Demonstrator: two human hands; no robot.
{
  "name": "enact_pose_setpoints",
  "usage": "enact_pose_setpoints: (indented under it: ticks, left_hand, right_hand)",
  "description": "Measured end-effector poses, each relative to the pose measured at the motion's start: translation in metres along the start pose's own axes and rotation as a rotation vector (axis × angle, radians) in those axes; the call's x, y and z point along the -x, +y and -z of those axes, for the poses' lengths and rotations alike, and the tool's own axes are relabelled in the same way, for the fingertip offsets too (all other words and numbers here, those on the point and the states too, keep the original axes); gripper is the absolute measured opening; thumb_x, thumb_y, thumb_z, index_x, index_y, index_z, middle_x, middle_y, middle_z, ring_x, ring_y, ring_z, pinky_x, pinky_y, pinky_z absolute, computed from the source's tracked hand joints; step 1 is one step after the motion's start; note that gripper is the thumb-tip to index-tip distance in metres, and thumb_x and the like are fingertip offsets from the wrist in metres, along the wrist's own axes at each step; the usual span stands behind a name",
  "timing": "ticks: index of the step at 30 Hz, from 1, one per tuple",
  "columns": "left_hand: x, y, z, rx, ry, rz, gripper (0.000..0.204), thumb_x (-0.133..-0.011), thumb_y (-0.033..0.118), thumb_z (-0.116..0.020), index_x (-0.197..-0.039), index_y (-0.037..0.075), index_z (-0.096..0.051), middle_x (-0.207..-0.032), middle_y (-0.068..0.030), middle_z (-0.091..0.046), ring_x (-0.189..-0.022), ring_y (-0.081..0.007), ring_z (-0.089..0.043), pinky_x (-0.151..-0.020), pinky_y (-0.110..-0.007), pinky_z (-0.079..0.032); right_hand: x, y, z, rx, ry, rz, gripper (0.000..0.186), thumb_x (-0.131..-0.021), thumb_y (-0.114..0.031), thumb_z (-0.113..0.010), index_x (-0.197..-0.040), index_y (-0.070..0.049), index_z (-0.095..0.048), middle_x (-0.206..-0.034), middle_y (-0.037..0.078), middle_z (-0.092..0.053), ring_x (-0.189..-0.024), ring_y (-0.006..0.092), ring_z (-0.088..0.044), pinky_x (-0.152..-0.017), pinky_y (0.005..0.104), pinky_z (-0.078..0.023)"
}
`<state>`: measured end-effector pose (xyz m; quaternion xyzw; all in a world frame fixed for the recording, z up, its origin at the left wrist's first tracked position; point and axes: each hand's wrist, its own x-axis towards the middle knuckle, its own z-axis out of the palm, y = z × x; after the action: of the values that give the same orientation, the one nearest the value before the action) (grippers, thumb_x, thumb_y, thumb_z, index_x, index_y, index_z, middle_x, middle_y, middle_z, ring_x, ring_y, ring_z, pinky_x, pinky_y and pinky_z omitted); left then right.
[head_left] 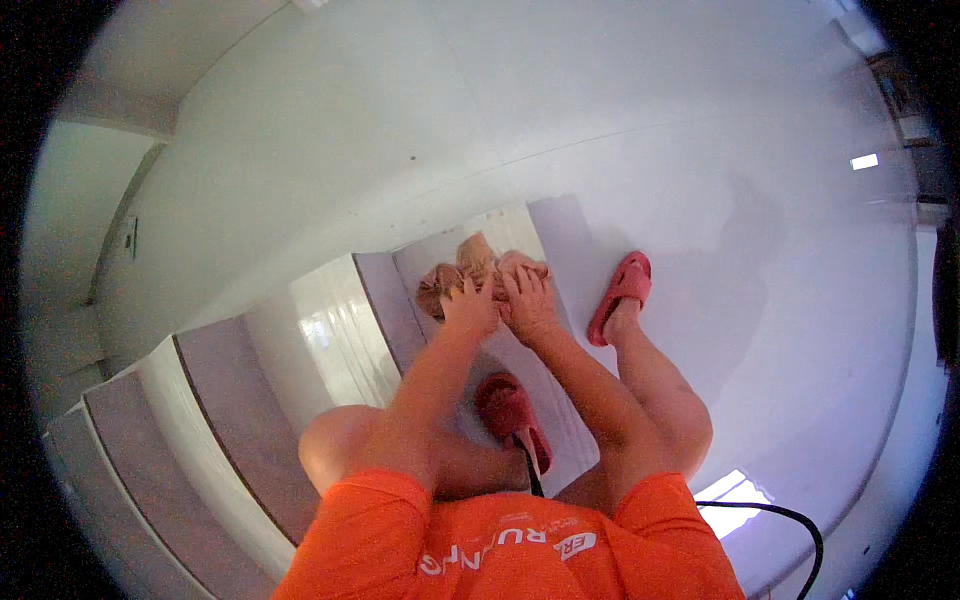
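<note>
A crumpled brownish-pink cloth is bunched on one of the lowest steps, close to the wall. My left hand presses on its near left part, fingers bent into the folds. Right beside it, my right hand has its fingers over the right part of the cloth. Both arms reach forward between my bent knees. The palms and the cloth's underside are hidden.
Steps with shiny pale strips rise to the left along a white wall. One red slipper is on a low step, the other on the pale floor. A black cable loops at lower right.
</note>
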<state>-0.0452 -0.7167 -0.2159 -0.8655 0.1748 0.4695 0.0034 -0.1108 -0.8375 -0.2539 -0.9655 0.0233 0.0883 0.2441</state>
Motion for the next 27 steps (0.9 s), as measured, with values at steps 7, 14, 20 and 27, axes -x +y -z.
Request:
enact_pose_setpoints:
  ticks: [7,14,20,27]
  left_hand:
    - [-0.047,-0.002,-0.060,0.237,0.569,-0.071,0.058,-0.091,0.021,-0.045,-0.145,0.017,-0.024,-0.153,-0.0062,-0.014,-0.137,-0.0344,-0.019,-0.105,-0.054,-0.028]
    - [-0.064,-0.034,0.053,0.069,0.179,-0.114,0.043,-0.086,0.024,-0.053,-0.128,0.013,-0.052,-0.141,-0.0096,-0.040,-0.132,-0.0311,-0.033,-0.101,-0.050,-0.034]
    - [0.037,-0.071,0.088,-0.267,0.461,-0.284,0.046,-0.082,0.023,-0.059,-0.124,0.008,-0.049,-0.135,-0.0136,-0.045,-0.130,-0.0324,-0.036,-0.106,-0.049,-0.028]
    - [0.139,-0.168,0.005,-0.232,0.660,-0.460,0.057,-0.084,0.025,-0.058,-0.136,0.010,-0.038,-0.146,-0.0114,-0.030,-0.137,-0.0279,-0.025,-0.111,-0.049,-0.019]
  right_hand:
    - [-0.028,0.022,-0.032,0.100,0.143,0.154,0.057,-0.083,-0.020,-0.056,-0.136,-0.005,-0.038,-0.142,0.025,-0.030,-0.129,0.0441,-0.029,-0.108,0.0551,-0.020]
    - [-0.090,-0.004,-0.004,0.120,0.090,0.099,0.052,-0.083,-0.020,-0.057,-0.131,-0.006,-0.042,-0.138,0.023,-0.036,-0.129,0.0414,-0.031,-0.107,0.0494,-0.025]
    - [0.002,0.015,0.002,0.154,0.066,0.094,0.058,-0.083,-0.022,-0.058,-0.134,-0.004,-0.038,-0.135,0.022,-0.039,-0.127,0.0389,-0.035,-0.107,0.0492,-0.026]
    - [0.135,-0.010,-0.023,0.313,0.092,-0.018,0.050,-0.081,-0.022,-0.060,-0.125,-0.004,-0.044,-0.123,0.018,-0.048,-0.112,0.0384,-0.044,-0.092,0.0488,-0.039]
